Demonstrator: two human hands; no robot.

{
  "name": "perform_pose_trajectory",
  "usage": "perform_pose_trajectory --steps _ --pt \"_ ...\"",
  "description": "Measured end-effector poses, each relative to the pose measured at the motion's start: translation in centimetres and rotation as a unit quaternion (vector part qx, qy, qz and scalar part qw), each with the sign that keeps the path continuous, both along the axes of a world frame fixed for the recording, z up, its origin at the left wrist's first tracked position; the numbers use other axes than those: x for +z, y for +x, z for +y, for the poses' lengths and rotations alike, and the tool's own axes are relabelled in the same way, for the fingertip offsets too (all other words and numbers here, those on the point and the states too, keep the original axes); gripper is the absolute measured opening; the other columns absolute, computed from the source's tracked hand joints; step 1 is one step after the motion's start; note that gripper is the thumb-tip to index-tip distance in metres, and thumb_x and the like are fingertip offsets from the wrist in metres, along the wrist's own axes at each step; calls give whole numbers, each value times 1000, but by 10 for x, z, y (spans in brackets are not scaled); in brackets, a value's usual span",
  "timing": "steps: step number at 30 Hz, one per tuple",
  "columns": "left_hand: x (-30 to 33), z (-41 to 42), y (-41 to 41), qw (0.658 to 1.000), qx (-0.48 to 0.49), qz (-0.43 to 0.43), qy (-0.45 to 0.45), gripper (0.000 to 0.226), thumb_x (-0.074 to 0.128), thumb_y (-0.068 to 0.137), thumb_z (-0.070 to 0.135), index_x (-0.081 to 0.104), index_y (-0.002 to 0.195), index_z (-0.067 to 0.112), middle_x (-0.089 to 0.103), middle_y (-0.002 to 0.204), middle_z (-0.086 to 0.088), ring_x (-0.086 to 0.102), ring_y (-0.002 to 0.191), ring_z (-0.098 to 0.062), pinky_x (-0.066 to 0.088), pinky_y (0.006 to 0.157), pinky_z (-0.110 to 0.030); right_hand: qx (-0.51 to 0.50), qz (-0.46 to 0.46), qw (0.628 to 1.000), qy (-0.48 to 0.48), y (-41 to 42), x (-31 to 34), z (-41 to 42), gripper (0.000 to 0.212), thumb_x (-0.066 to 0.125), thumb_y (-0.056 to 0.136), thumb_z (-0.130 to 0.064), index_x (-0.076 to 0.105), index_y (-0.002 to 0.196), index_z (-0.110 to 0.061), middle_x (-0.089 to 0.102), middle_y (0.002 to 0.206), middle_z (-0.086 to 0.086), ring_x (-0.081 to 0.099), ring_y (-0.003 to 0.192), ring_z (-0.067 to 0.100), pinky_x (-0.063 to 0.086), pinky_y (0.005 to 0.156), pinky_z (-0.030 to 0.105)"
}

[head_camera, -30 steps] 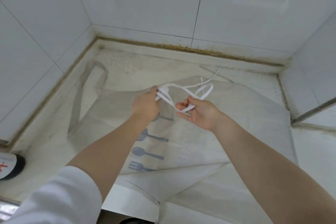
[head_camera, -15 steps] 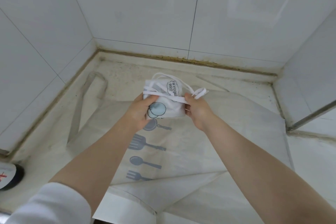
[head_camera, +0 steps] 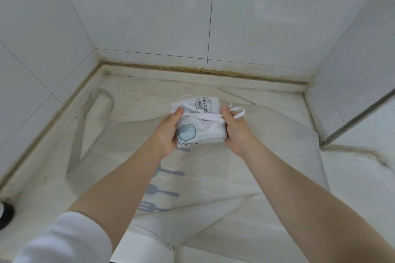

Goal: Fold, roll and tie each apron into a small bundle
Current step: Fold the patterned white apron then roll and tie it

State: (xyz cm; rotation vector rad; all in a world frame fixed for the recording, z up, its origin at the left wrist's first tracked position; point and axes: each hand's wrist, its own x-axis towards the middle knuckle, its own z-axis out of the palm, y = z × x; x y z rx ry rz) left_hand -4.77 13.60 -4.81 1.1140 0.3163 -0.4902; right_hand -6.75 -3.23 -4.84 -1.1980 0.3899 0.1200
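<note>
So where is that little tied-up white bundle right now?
The bundle sits mid-frame in the head view, held between the left hand and right hand, above the flat apron spread on the counter.

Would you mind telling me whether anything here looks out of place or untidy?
A loose tie loop sticks out of the bundle past the right hand; brownish grime lines the wall joint.
</note>
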Motion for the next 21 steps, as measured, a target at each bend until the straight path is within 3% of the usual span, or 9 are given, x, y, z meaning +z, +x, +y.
perform_pose_trajectory --steps 4,7,10,12,14,16,18,20,21 --pt "-8 1 -9 987 4 15 -161 36 44 95 39 63 113 15 68 112 -8 68 97 -23 55 84 -42 35 -11 997 -74 4 18 -2 29 42 100 -34 57 79 -19 66 84 3 62 79 19 49 74 32" --pt "-7 -1 -7 981 -16 6 -192 42 45 90 41 59 120 15 64 122 -9 61 111 -24 50 94 -43 96 -11 992 -87 9 26 -7 31 38 100 -39 64 91 -25 70 92 -2 66 86 15 51 83 34" --pt "-10 -1 5 992 0 -19 -122 26 49 92 30 61 111 17 66 115 -6 60 108 -22 46 97 -40 130 -30 981 -138 10 20 -13 30 37 101 -36 63 103 -20 69 99 -2 64 90 13 50 81 28" --pt "-13 -1 13 998 32 -37 34 15 50 96 19 58 109 21 64 111 -1 57 104 -18 41 93 -33 124 -82 954 -261 10 17 -11 23 39 101 -31 57 99 -15 60 90 2 55 79 14 42 69 27" --pt "-20 -4 16 986 65 -12 156 30 49 94 13 52 123 23 57 121 -2 52 107 -17 37 90 -31 144 -139 890 -409 11 9 -4 23 41 100 -26 54 107 -8 57 96 8 51 86 19 36 71 29" --pt "-27 -8 13 983 89 43 152 37 44 95 17 48 132 18 55 126 -5 52 105 -19 40 88 -32 161 -212 774 -574 12 -2 8 24 48 98 -17 55 115 -2 60 107 15 52 98 28 37 80 33" --pt "-30 -12 8 982 113 107 110 30 41 95 28 57 115 13 60 119 -9 57 95 -22 46 81 -35 136 -311 641 -688 11 -14 16 20 56 86 -7 62 105 -3 64 98 15 60 90 34 47 75 35" --pt "-29 -13 2 980 92 147 102 34 43 93 44 59 92 14 64 102 -11 59 83 -25 49 75 -36 123 -365 560 -734 6 -25 18 24 46 75 -12 66 89 -11 64 84 7 63 74 28 50 63 29" --pt "-30 -13 -2 981 66 156 99 38 45 92 50 59 87 15 65 91 -10 60 78 -24 50 73 -36 140 -372 539 -742 2 -33 19 27 42 72 -17 66 85 -14 63 83 4 61 71 26 49 60 27"
